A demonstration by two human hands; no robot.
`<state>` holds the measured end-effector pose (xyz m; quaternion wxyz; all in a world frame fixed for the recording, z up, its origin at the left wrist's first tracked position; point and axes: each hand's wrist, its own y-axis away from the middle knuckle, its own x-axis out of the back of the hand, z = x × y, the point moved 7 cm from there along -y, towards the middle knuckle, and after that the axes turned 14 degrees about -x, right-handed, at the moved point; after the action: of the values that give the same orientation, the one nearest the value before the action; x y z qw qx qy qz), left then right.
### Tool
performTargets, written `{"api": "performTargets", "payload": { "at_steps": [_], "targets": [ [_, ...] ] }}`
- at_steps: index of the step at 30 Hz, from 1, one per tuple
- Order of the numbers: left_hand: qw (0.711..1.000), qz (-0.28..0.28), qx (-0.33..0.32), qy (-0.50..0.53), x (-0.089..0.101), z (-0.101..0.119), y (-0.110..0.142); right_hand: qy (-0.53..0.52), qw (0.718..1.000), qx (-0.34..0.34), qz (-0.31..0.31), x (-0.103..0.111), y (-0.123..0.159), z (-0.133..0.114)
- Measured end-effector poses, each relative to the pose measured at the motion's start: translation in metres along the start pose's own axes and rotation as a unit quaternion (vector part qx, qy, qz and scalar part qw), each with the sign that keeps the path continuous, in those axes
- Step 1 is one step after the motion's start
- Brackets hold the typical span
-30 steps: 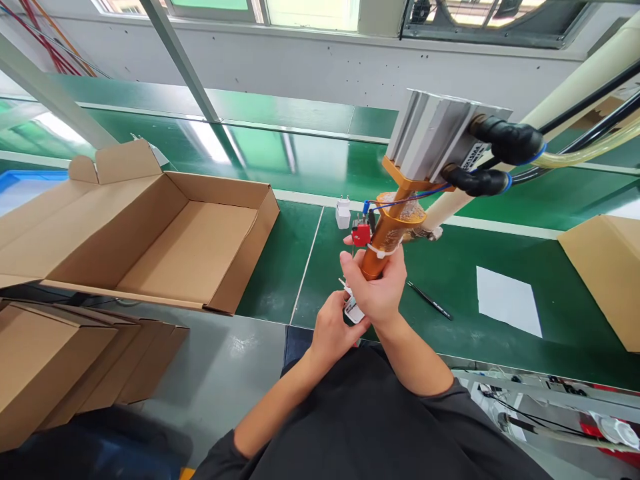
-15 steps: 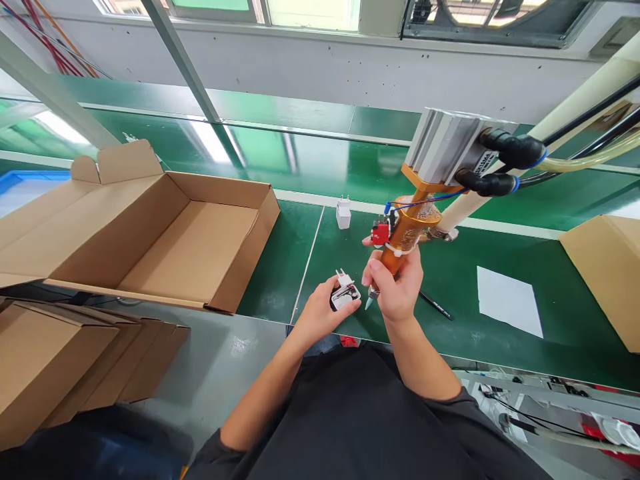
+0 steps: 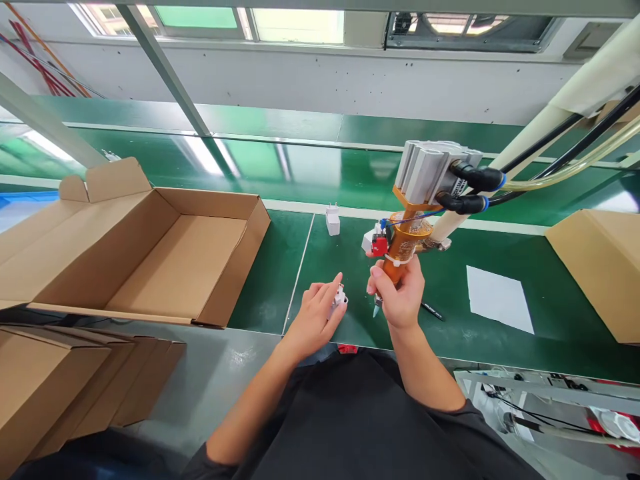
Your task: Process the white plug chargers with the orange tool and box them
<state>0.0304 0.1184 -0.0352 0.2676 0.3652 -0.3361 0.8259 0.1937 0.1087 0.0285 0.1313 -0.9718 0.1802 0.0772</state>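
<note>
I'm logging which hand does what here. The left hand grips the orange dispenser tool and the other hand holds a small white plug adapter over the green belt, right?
Not quite: the hands are swapped. The head view shows the right hand gripping the orange dispenser tool, while the left hand holds the small white plug adapter over the green belt.

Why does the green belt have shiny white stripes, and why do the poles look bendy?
In the head view, the far green belt mirrors bright windows, making white glare streaks. The wide lens bends straight poles and box edges near the borders. The left hand and right hand look sharp in the middle, with soft, faint shadows.
</note>
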Motion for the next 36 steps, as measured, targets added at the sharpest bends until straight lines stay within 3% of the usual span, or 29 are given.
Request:
{"api": "performTargets", "payload": {
  "at_steps": [8, 13, 16, 20, 25, 28, 31, 36],
  "targets": [
    [0.993, 0.1, 0.025, -0.063, -0.011, -0.003, 0.008, 0.026, 1.0, -0.015, 0.006, 0.016, 0.0, 0.004],
    [0.981, 0.035, 0.079, -0.176, -0.018, -0.009, 0.02, 0.036, 0.999, -0.007, 0.005, 0.03, 0.001, 0.002],
    [0.979, -0.014, 0.056, -0.193, -0.019, -0.008, 0.013, 0.046, 0.999, -0.017, 0.006, 0.043, 0.002, 0.005],
    [0.976, -0.02, -0.013, -0.218, -0.024, -0.008, -0.042, 0.062, 0.998, -0.026, 0.013, 0.062, 0.004, 0.009],
    [0.967, -0.067, -0.086, -0.229, -0.059, -0.007, -0.137, 0.08, 0.996, -0.027, 0.024, 0.076, 0.006, 0.006],
    [0.966, -0.067, -0.096, -0.232, -0.069, -0.008, -0.164, 0.097, 0.995, -0.024, 0.014, 0.078, 0.007, 0.005],
    [0.97, -0.021, -0.08, -0.228, -0.057, -0.018, -0.166, 0.115, 0.993, -0.015, 0.007, 0.078, 0.008, 0.005],
    [0.96, 0.169, 0.046, -0.22, 0.006, -0.071, -0.157, 0.191, 0.98, 0.009, 0.06, 0.076, 0.006, 0.002]
  ]
}}
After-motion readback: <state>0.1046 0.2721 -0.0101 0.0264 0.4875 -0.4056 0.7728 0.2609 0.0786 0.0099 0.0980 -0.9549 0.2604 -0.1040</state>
